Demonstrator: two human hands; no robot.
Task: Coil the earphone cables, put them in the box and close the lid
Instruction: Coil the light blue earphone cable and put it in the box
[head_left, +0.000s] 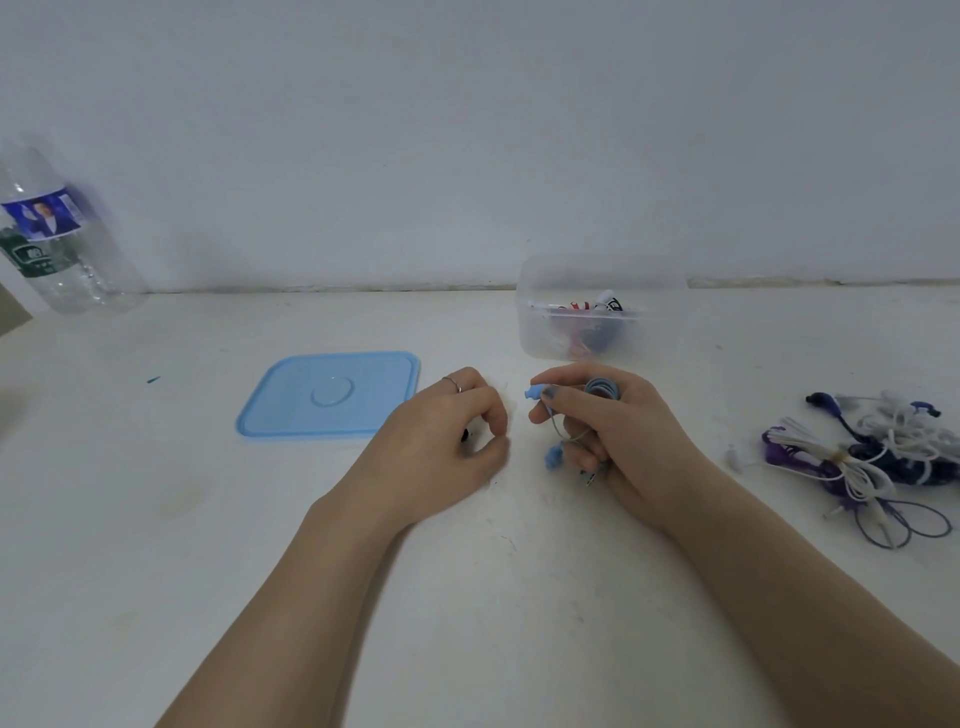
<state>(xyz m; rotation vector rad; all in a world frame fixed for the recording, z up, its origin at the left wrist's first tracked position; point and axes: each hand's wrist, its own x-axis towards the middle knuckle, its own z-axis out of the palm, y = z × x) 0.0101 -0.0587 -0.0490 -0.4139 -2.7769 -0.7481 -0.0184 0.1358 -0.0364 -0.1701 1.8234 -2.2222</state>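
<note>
My right hand holds a coiled blue earphone cable, wound round its fingers. One blue earbud sticks out past my fingertip and another dangles below, with the plug near my palm. My left hand rests on the table beside it, fingers curled, with something small and dark barely showing under them. The clear plastic box stands behind my right hand with a few coiled earphones inside. Its blue lid lies flat to the left.
A tangled heap of white, purple and dark blue earphones lies at the right. A clear water bottle stands at the far left against the wall. The white table stretches toward me.
</note>
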